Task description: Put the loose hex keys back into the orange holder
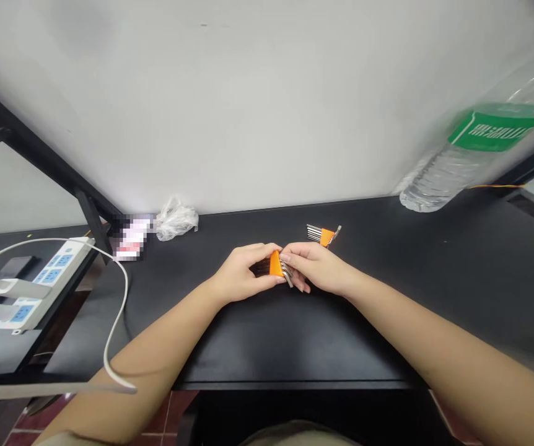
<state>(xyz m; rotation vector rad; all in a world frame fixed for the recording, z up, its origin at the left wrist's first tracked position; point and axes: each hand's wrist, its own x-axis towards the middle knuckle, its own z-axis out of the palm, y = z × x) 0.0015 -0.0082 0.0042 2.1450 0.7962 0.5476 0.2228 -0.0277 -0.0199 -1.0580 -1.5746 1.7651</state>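
Both hex-key holders are orange, the tabletop black.

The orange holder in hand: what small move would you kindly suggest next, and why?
Perhaps hold the orange holder steady and ease one metal key outward: the left hand pinches the holder, the right hand is at the keys' bent ends.

Bare left hand, bare right hand with a short, plain thumbnail, wrists and slim forearms uncovered, muted khaki sleeve edge at lower left, cloth of similarly drab tone at bottom centre, details blurred
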